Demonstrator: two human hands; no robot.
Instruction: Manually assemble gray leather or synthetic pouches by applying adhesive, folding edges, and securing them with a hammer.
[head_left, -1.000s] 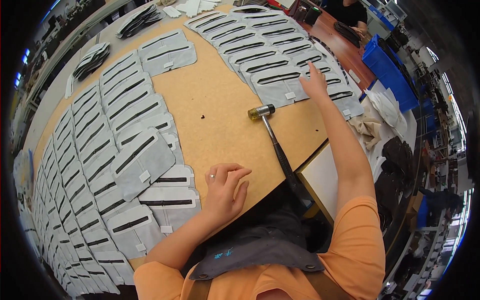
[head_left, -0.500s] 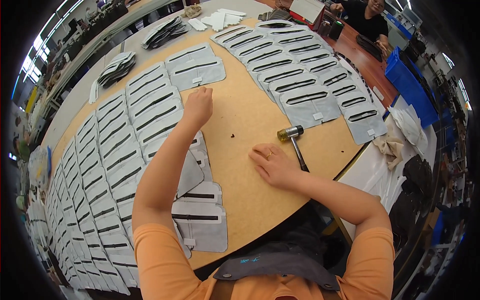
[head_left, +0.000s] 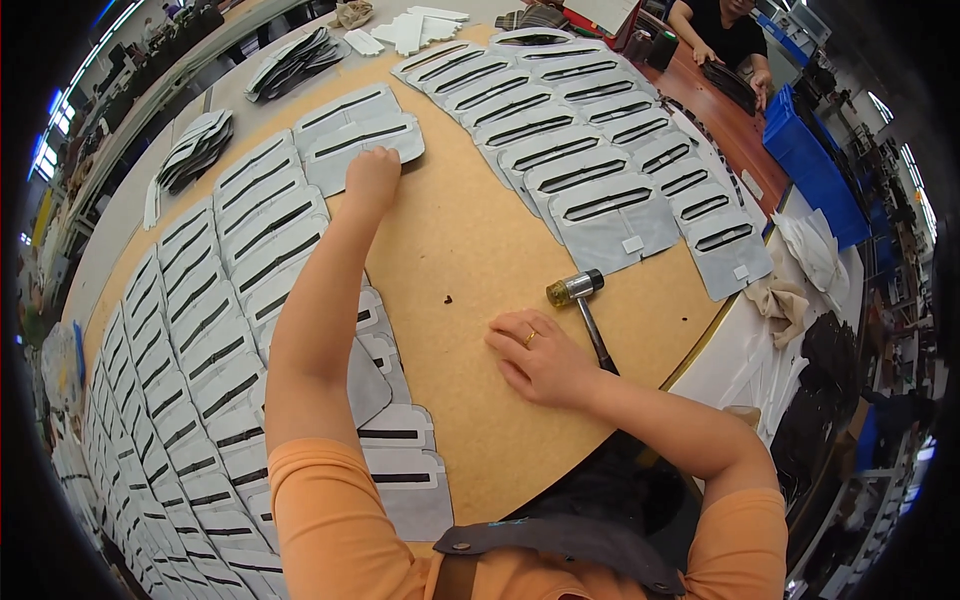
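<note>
At the far left-middle of the table, my left hand [head_left: 372,183] is closed on the near edge of a grey panel [head_left: 327,174] with a long black slot. That panel's right corner is raised a little, with a dark shadow below it. My fingertips are partly hidden behind the hand. Lying on the tan board [head_left: 470,400], my right hand [head_left: 545,360] is empty, its fingers loosely stretched out and a ring on one of them. Just beyond it rests a mallet [head_left: 576,288] with a yellow and metal head, its handle running toward my right wrist.
Overlapping rows of slotted grey panels [head_left: 225,345] cover the left side; another group [head_left: 620,230] fans out at the far right. Stacked pieces [head_left: 295,62] and white strips [head_left: 410,30] lie at the back. A blue crate [head_left: 815,170] stands at right, near a co-worker [head_left: 722,45] handling something dark.
My left hand has moved slightly farther off and onto the grey panel's edge, whose corner is now lifted. The view has shifted a little. My right hand stays by the mallet.
</note>
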